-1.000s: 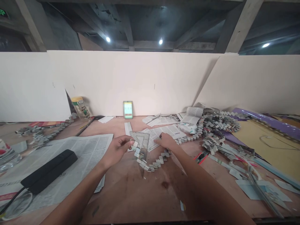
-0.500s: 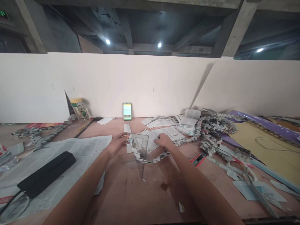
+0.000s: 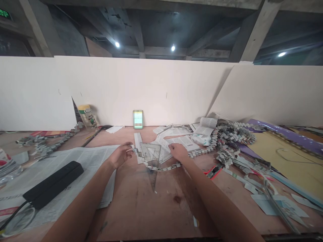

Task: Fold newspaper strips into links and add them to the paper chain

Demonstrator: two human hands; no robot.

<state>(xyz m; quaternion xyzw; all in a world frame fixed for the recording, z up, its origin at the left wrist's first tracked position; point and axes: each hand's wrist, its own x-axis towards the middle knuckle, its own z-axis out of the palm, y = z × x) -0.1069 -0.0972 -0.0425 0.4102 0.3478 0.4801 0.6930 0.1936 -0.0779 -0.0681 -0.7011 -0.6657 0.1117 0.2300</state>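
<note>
A folded-paper chain [image 3: 164,168] of small newsprint links sags in a curve between my two hands. My left hand [image 3: 121,155] pinches its left end between thumb and fingers. On the other side my right hand [image 3: 179,152] is closed, its fingertips pressed together above newsprint pieces; the chain runs up beneath this hand, and its exact grip is hidden. Behind the chain lies a clear triangular ruler [image 3: 154,153] on the table. Cut newspaper strips [image 3: 165,148] lie between and behind the hands.
A phone [image 3: 138,119] leans upright against the white partition [image 3: 151,90]. At left, a black case [image 3: 54,185] rests on newspaper sheets [image 3: 93,158]. A heap of paper chain [image 3: 233,132] is at right, near a red-edged cutter [image 3: 214,171] and paper scraps. A yellow-capped container [image 3: 87,116] stands back left.
My left hand has moved left and slightly down with the chain end, stretching the chain wider and flatter. My right hand has stayed nearly in place.
</note>
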